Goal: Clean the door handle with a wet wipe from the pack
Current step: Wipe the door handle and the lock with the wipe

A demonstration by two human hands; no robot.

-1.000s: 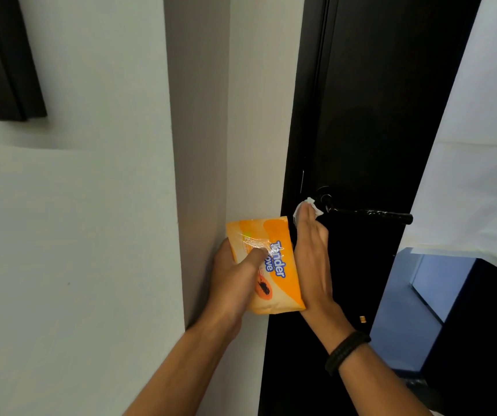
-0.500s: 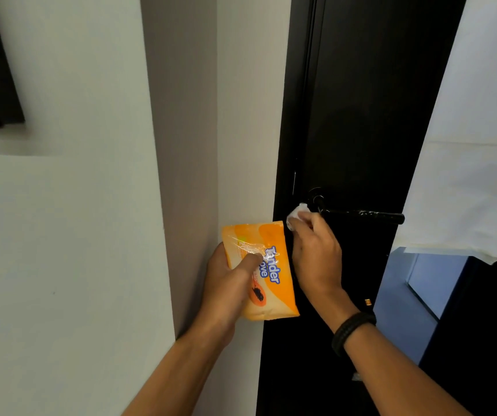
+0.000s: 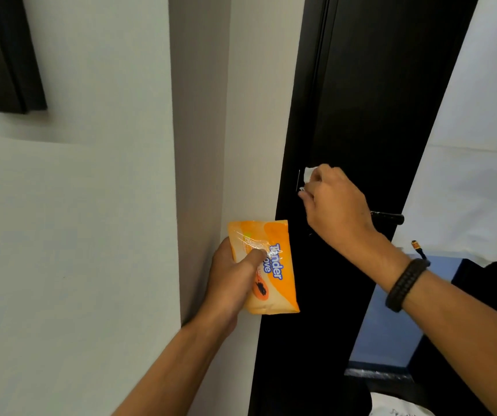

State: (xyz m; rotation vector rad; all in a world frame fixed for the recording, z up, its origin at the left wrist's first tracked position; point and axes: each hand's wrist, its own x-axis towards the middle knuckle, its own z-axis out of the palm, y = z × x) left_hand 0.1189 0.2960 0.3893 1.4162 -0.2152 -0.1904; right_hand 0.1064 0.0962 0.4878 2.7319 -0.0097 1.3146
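My left hand (image 3: pixel 232 277) grips an orange pack of wet wipes (image 3: pixel 266 265), held upright beside the edge of the black door (image 3: pixel 376 100). A white wet wipe (image 3: pixel 308 177) is bunched in my right hand (image 3: pixel 336 205), pressed against the door at the base of the handle. The black lever handle (image 3: pixel 390 218) sticks out to the right from behind my right hand; only its end shows. A black braided band sits on my right wrist.
A grey-white wall corner (image 3: pixel 199 145) stands left of the door. A dark framed picture (image 3: pixel 1 55) hangs at upper left. Past the door's edge on the right are a white wall (image 3: pixel 481 145) and a blue surface (image 3: pixel 391 319) lower down.
My right hand has moved up and closed over the base of the handle with the wipe. The left hand still holds the pack in about the same place.
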